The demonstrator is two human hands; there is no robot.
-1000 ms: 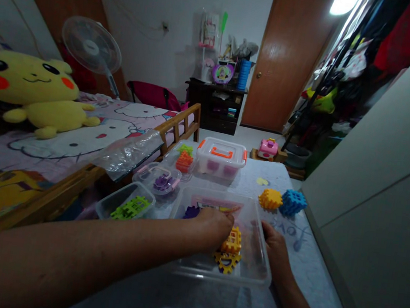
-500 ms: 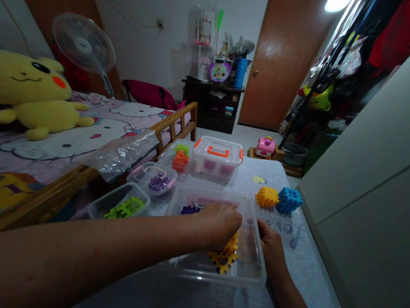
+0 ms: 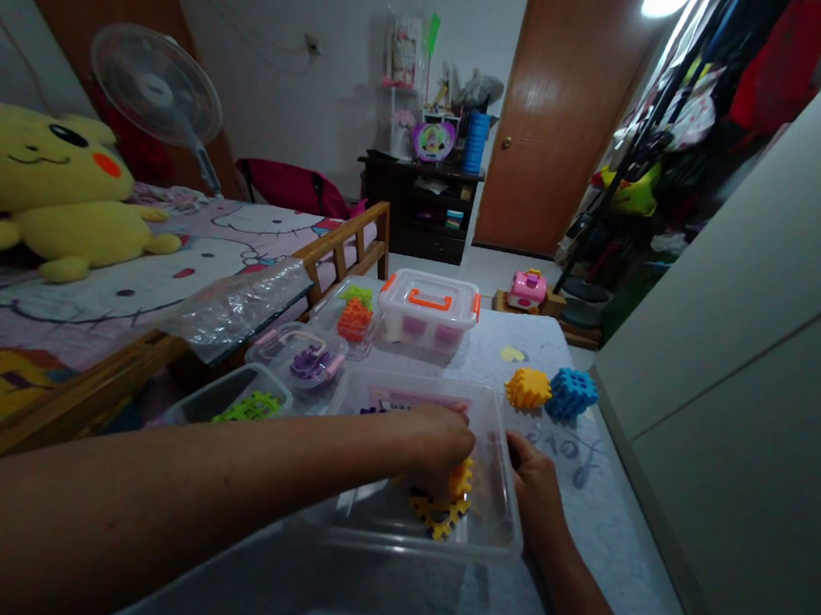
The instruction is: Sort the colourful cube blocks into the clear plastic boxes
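My left hand (image 3: pixel 434 444) reaches into a clear plastic tray (image 3: pixel 486 534) on the table, its fingers curled down over an orange-yellow toy block (image 3: pixel 462 477). Under it lies a flat yellow gear-edged piece (image 3: pixel 437 518). A purple piece (image 3: pixel 371 410) shows at the tray's far left, mostly hidden by my forearm. My right hand (image 3: pixel 532 485) grips the tray's right rim.
A yellow block cube (image 3: pixel 527 388) and a blue one (image 3: pixel 572 392) sit beyond the tray. Small tubs hold green (image 3: pixel 246 408), purple (image 3: pixel 308 363) and orange (image 3: pixel 355 318) pieces. A lidded box with orange handle (image 3: pixel 428 308) stands behind. Bed rail (image 3: pixel 104 388) left, cabinet wall (image 3: pixel 756 323) right.
My left hand has closed down over the orange-yellow block, hiding more of it. The view has drifted slightly, and my right hand stays on the tray rim.
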